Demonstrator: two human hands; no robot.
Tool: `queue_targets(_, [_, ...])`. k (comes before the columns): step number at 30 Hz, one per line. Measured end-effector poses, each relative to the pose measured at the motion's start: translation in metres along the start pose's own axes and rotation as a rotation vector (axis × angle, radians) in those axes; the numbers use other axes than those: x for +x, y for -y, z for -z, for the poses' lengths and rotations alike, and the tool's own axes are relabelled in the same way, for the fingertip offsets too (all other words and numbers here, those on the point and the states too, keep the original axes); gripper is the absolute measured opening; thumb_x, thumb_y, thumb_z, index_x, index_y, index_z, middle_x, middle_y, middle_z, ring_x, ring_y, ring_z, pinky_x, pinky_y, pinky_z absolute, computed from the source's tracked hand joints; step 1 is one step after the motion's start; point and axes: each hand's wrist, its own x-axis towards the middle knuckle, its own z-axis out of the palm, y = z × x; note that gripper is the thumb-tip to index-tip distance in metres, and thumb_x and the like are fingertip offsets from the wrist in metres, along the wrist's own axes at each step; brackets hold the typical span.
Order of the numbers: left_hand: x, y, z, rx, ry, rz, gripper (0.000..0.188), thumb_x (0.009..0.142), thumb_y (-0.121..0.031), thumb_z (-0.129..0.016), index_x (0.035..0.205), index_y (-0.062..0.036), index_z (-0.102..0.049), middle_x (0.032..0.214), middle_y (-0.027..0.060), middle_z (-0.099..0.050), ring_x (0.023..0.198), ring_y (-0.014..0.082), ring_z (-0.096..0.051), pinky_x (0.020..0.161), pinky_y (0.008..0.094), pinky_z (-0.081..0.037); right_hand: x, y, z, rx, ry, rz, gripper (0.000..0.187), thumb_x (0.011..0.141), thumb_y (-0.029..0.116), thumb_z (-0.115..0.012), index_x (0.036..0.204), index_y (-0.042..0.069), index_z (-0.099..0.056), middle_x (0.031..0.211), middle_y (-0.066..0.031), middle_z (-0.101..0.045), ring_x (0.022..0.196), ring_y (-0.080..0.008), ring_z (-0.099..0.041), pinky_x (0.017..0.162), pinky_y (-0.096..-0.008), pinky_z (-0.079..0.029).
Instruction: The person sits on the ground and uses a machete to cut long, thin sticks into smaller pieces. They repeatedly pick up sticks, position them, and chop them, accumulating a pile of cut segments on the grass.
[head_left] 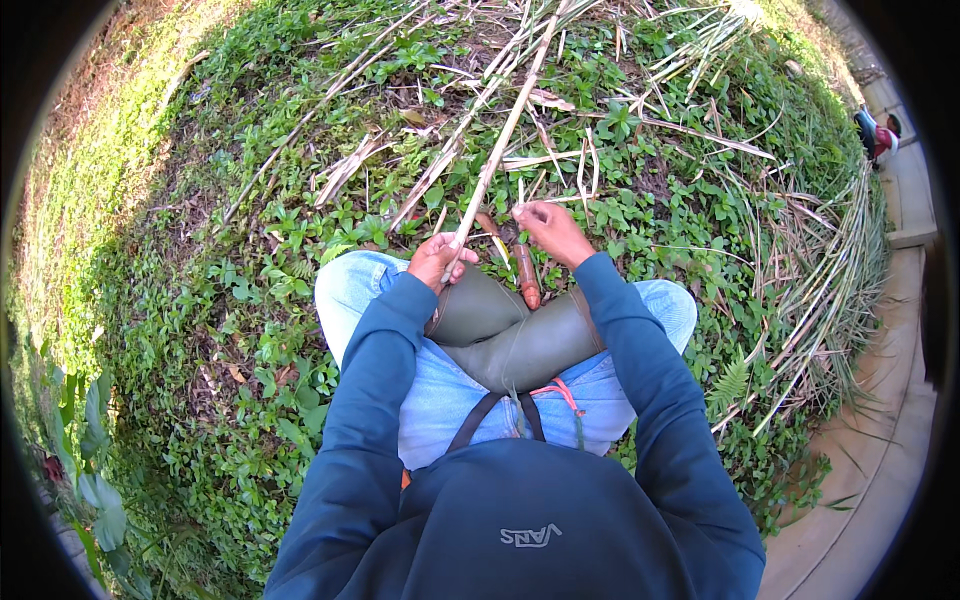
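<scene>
My left hand [440,262] is closed around the lower end of a long, pale dry stalk [502,145], which slants up and away to the far edge of the plants. To its right, my right hand [555,232] is raised with thumb and fingers pinched together. A thin pale sliver shows at those fingertips, too small to make out surely. Below the right hand lies a brown, wooden-looking rod-shaped piece [528,277], its far end partly hidden. Both hands are just beyond my crossed olive-green boots [478,310].
Low green plants [250,330] cover the ground around me. Cut stalks [700,55] lie scattered at the far side, and a heap of long dry stems [815,285] spreads along the right. Beyond it runs a pale paved edge [880,400]. A person [880,138] is at the far right.
</scene>
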Motion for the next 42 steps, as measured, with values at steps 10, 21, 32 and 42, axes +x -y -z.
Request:
queue_targets(10, [0.0,0.004,-0.01,0.215,-0.157,0.024,0.018,0.096,-0.015,-0.046,0.106,-0.0006,-0.043,0.085,0.0145,-0.067,0.048,0.0095,-0.05,0.042,0.0224,-0.038,0.015,0.02,-0.079,0.095,0.132,-0.233,0.023,0.084,0.021,-0.059,0.073,0.002,-0.062,0.064,-0.0027,-0.059,0.054,-0.0088,-0.054,0.043,-0.0223,-0.041])
queue_targets(21, [-0.001,0.003,-0.018,0.129,-0.146,0.135,0.022,0.096,-0.016,-0.045,0.11,-0.0002,-0.038,0.102,0.0188,-0.063,0.049,0.0211,-0.062,0.033,0.0283,-0.047,0.013,0.013,-0.067,0.101,0.101,-0.28,0.025,0.085,0.025,-0.055,0.072,0.004,-0.059,0.06,-0.0015,-0.055,0.048,-0.0081,-0.05,0.039,-0.022,-0.038])
queue_targets(32, [0.007,0.022,-0.014,0.519,-0.202,-0.019,0.015,0.095,-0.017,-0.045,0.098,-0.0028,-0.048,0.069,0.0037,-0.052,0.04,0.0115,-0.045,0.032,0.0254,-0.033,0.02,0.007,-0.024,0.146,-0.036,-0.299,0.026,0.083,0.027,-0.051,0.065,0.008,-0.053,0.059,0.0002,-0.049,0.053,-0.0104,-0.049,0.043,-0.0252,-0.034])
queue_targets(42, [0.01,0.01,-0.015,0.206,-0.148,0.056,0.016,0.098,-0.022,-0.041,0.091,-0.0113,-0.052,0.062,-0.0038,-0.04,0.038,0.0039,-0.023,0.033,0.0226,-0.018,0.087,0.067,0.016,0.606,-0.093,-0.307,0.011,0.086,0.016,-0.045,0.078,0.01,-0.04,0.07,-0.0012,-0.045,0.051,-0.0097,-0.04,0.038,-0.0235,-0.029])
